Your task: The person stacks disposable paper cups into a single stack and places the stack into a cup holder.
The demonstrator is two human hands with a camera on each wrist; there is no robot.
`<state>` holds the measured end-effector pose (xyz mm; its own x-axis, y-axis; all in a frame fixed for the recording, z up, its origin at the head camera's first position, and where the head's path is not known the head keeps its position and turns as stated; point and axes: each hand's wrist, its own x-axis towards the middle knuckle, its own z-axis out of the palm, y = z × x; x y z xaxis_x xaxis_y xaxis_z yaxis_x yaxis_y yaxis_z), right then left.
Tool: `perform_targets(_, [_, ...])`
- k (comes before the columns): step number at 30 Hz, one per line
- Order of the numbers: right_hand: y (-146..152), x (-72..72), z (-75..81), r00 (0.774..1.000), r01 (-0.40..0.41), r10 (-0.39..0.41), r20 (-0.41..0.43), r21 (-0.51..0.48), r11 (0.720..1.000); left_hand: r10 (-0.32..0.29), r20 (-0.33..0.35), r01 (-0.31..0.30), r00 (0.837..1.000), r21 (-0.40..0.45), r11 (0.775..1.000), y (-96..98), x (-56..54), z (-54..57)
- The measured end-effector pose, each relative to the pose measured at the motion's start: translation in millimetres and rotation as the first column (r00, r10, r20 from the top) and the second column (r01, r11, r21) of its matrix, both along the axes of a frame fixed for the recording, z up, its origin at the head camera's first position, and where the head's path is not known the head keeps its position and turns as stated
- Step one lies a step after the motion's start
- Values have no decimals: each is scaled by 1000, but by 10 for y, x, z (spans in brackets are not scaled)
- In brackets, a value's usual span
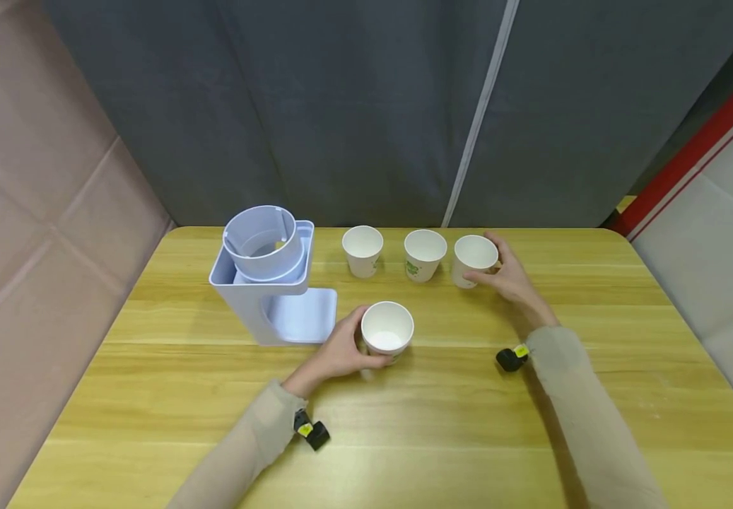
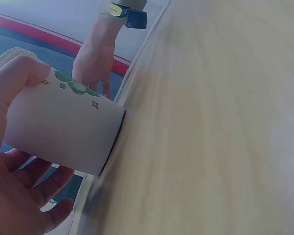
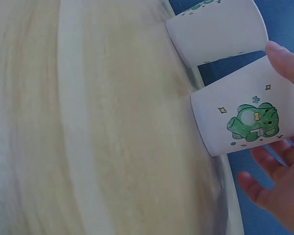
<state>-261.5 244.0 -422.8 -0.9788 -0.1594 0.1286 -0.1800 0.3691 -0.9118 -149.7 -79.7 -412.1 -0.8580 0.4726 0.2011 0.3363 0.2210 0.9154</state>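
A white paper cup (image 1: 387,329) stands near the middle of the wooden table, and my left hand (image 1: 343,348) grips it from the left, thumb on the near side. In the left wrist view, green print shows on that cup (image 2: 63,122), its base right at the tabletop. Farther back, my right hand (image 1: 511,278) holds the rightmost cup (image 1: 476,254) of a row between thumb and fingers. A green cartoon animal is printed on this cup (image 3: 250,110) in the right wrist view. Both cups are upright, and no contents show in either.
Two more paper cups, a middle one (image 1: 425,254) and a left one (image 1: 362,250), line the table's back edge. At the left stands a pale lilac plastic stand (image 1: 248,300) with a round holder (image 1: 263,240) on top. A grey curtain (image 1: 341,113) hangs behind the table.
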Motion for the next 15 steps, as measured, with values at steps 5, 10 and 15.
perform_targets(5, [-20, -16, -30, 1000, 14, -14, -4, -25, 1000, 0, 8, 0, 1000, 2, 1000, 0, 5, 5])
perform_targets(10, [-43, -24, -41, 999, 40, -40, -4, -30, 999, -4, 17, 4, 1000, -1, 1000, 1, 9, 14])
perform_targets(15, [-70, -26, -40, 998, 58, -58, 7, -40, 998, -6, 7, 6, 1000, 14, 1000, 0, -13, -37])
